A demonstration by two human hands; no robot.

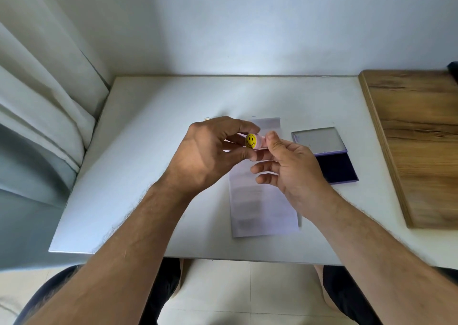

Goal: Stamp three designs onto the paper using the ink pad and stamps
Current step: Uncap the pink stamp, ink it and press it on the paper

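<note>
White walls stand behind a white table, with pale curtains at the left and a wooden board lying on the table's right part; only one view, from the head, is given.

Both forearms reach forward from the bottom edge, and the hands meet above the middle of the table; the left hand is seen from its back, fingers curled, thumb and fingertips pinching a small pink stamp whose round end with a yellow smiley sticker faces the camera; the right hand is turned palm inward, its thumb and forefinger closed on the stamp's far end, perhaps on a cap, though this part is hidden; its other fingers are loosely bent and hold nothing.

Below the hands a white paper lies flat on the table, its middle covered by them; the ink pad lies open just right of the paper, lid folded back, its near left corner hidden by the right hand.

A small object shows beyond the left hand, too little visible to identify.
</note>
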